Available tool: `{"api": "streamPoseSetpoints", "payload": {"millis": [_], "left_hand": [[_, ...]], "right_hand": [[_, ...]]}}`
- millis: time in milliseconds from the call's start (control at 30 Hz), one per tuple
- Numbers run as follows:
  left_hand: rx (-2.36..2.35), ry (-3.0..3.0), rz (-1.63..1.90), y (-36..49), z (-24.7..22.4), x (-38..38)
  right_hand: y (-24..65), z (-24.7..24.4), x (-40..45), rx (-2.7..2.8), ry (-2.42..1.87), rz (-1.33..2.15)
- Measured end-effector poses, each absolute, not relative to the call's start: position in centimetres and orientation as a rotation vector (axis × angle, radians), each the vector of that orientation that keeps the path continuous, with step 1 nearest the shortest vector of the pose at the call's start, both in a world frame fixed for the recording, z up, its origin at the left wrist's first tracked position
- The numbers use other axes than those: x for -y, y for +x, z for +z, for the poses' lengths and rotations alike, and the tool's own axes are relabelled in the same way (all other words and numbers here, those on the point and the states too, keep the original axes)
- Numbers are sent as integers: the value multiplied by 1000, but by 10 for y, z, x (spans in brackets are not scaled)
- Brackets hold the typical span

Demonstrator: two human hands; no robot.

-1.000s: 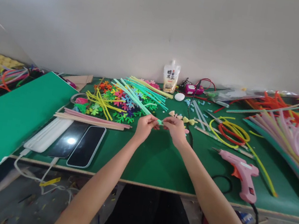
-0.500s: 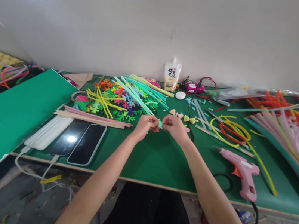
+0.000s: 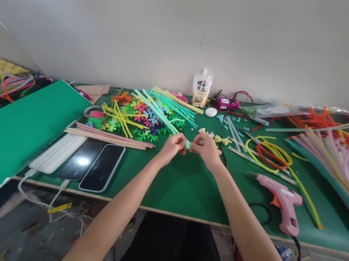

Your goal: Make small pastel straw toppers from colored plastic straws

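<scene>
Between my two hands, over the middle of the green table, is a small mint-green piece point(image 3: 187, 144). My left hand point(image 3: 172, 147) pinches it from the left. From the right, the fingertips of my right hand point(image 3: 206, 150) are closed at its other side. Small yellow bow-shaped pieces point(image 3: 222, 140) lie just beyond my right hand. Behind my left hand is a pile of colourful snowflake-shaped pieces point(image 3: 149, 120) with mint-green strips point(image 3: 157, 111) across it.
A pink glue gun point(image 3: 279, 200), red-handled scissors point(image 3: 269, 156) and fuzzy stems point(image 3: 338, 161) are on the right. Phones point(image 3: 102, 167), pink sticks point(image 3: 110, 136) and a green board point(image 3: 24, 133) lie left. A pouch point(image 3: 201, 89) stands at the back.
The fingers of my right hand have shifted slightly around the small mint-green piece. The view has moved a little; the things on the table lie as before.
</scene>
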State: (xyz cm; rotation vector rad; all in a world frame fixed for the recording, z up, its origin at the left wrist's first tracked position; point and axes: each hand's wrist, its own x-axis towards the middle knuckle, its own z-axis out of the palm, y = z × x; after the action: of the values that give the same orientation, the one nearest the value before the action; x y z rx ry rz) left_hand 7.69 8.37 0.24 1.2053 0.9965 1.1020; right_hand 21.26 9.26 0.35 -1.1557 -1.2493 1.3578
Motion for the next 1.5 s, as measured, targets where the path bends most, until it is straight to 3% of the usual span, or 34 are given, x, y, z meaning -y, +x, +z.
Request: {"api": "streamPoseSetpoints", "payload": {"millis": [600, 1267, 1500], "left_hand": [[-1066, 1283, 1167, 77, -5, -88], [-1115, 1349, 1154, 77, -11, -89], [-1206, 1461, 1227, 77, -13, -91]], "right_hand": [[209, 3, -89, 1257, -1151, 1278], [211, 1, -85, 1780, -1219, 716], [210, 2, -86, 1710, -1279, 794]]}}
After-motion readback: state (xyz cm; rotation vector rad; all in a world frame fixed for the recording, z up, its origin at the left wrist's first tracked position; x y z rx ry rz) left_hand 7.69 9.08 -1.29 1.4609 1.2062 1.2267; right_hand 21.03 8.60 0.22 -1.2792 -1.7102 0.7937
